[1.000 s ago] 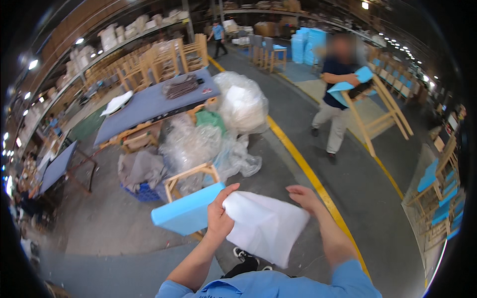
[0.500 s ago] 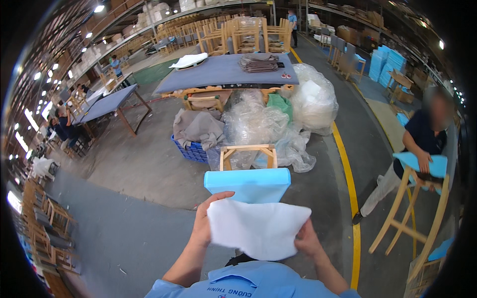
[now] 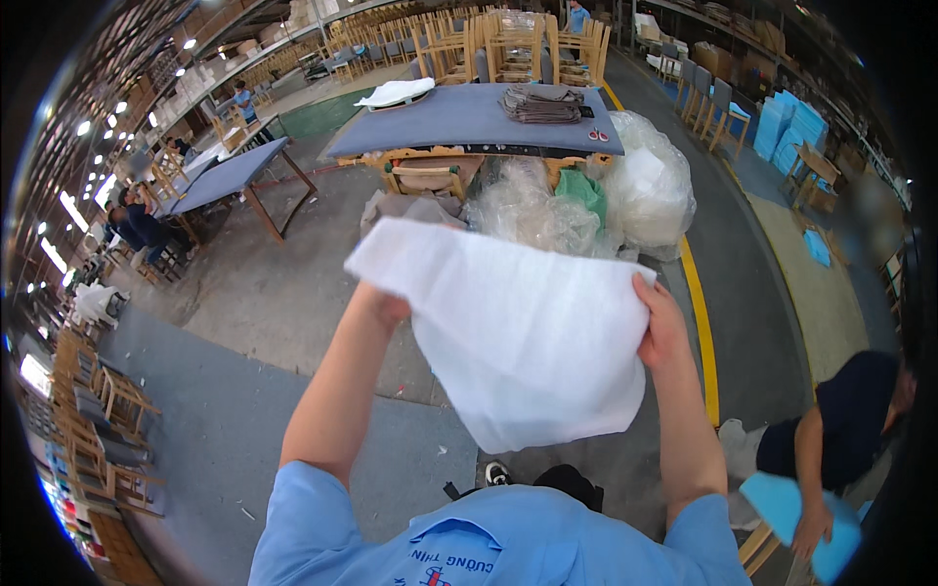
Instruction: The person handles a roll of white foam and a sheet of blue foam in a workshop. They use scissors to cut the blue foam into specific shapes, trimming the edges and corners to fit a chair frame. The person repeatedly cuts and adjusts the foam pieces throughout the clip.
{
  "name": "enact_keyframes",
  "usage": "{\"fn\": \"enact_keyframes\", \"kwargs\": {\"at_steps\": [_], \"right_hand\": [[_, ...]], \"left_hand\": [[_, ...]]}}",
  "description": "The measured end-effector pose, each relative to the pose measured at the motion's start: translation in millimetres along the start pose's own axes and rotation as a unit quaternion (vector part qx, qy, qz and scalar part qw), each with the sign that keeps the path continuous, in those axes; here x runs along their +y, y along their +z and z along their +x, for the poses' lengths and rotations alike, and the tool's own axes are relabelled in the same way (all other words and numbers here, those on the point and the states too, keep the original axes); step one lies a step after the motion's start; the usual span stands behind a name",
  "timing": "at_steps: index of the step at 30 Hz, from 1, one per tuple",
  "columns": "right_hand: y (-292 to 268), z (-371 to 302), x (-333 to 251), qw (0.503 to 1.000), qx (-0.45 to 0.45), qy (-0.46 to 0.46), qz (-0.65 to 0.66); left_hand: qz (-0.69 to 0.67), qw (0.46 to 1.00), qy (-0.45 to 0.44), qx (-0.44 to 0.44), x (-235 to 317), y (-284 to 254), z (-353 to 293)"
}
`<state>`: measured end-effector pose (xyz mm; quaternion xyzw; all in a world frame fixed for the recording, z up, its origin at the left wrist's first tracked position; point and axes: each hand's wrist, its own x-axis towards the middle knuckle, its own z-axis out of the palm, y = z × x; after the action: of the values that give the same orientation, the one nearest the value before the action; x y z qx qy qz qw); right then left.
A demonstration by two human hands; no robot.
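A white sheet of soft padding [image 3: 528, 342] is held up between my hands, its lower part hanging loose. My left hand [image 3: 388, 301] grips it near the left corner, with most of the fingers hidden behind the sheet. At the right edge, my right hand [image 3: 665, 322] pinches it with the thumb in front. The sheet covers the spot where the blue foam pad and wooden frame were visible.
Ahead stands a padded table [image 3: 440, 122] with stacked grey-brown fabric [image 3: 540, 104] and scissors [image 3: 598, 134]. Clear plastic bundles [image 3: 650, 186] lie beside it. At lower right, a co-worker [image 3: 831, 430] bends over a blue foam piece [image 3: 806, 523]. A yellow line [image 3: 702, 322] crosses the floor.
Both hands have lifted the padding sheet up and forward, spreading it wider, so it now hides the blue foam pad. The co-worker at right has moved nearer and bent down.
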<state>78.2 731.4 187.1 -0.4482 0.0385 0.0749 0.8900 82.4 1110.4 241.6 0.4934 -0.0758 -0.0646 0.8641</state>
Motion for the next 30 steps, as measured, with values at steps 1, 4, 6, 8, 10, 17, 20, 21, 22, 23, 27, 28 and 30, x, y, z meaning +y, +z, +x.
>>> {"fn": "enact_keyframes", "kwargs": {"at_steps": [1, 4, 6, 8, 10, 17, 20, 21, 22, 23, 27, 28, 30], "right_hand": [[5, 14, 0, 1.0, -0.012, 0.006, -0.005], [3, 53, 6, 0.999, -0.009, 0.038, -0.023], [-7, 75, 16, 0.997, 0.018, 0.06, -0.055], [-22, 92, 32, 0.992, 0.046, 0.077, -0.088], [-36, 106, 45, 0.99, 0.06, 0.09, -0.094], [-94, 79, 68, 0.972, 0.076, 0.198, -0.102], [-105, 47, 58, 0.953, 0.073, 0.173, -0.235], [-103, 37, 56, 0.941, 0.068, 0.156, -0.292], [-108, 31, 51, 0.934, 0.046, 0.115, -0.336], [-113, 25, 47, 0.922, 0.021, 0.076, -0.379], [-83, 36, 36, 0.881, -0.055, 0.022, -0.47], [-75, 38, 33, 0.869, -0.077, 0.017, -0.488], [-66, 42, 35, 0.875, -0.054, 0.02, -0.481]], "left_hand": [[-0.033, 0.999, -0.003, -0.012, 4, -6, 15], [-0.028, 0.995, -0.052, 0.085, 2, -17, 61], [0.063, 0.986, -0.085, 0.127, -12, -14, 85], [0.103, 0.973, -0.122, 0.169, -29, -19, 105], [0.094, 0.962, -0.146, 0.21, -43, -39, 119], [0.105, 0.925, -0.212, 0.297, -109, -117, 62], [0.167, 0.922, -0.142, 0.319, -124, -129, -1], [0.193, 0.913, -0.117, 0.341, -126, -131, -27], [0.192, 0.909, -0.129, 0.348, -131, -127, -46], [0.192, 0.903, -0.141, 0.357, -135, -122, -61], [0.246, 0.896, -0.186, 0.32, -140, -87, -93], [0.264, 0.897, -0.185, 0.302, -145, -72, -93], [0.356, 0.87, -0.135, 0.314, -146, -65, -99]]}}
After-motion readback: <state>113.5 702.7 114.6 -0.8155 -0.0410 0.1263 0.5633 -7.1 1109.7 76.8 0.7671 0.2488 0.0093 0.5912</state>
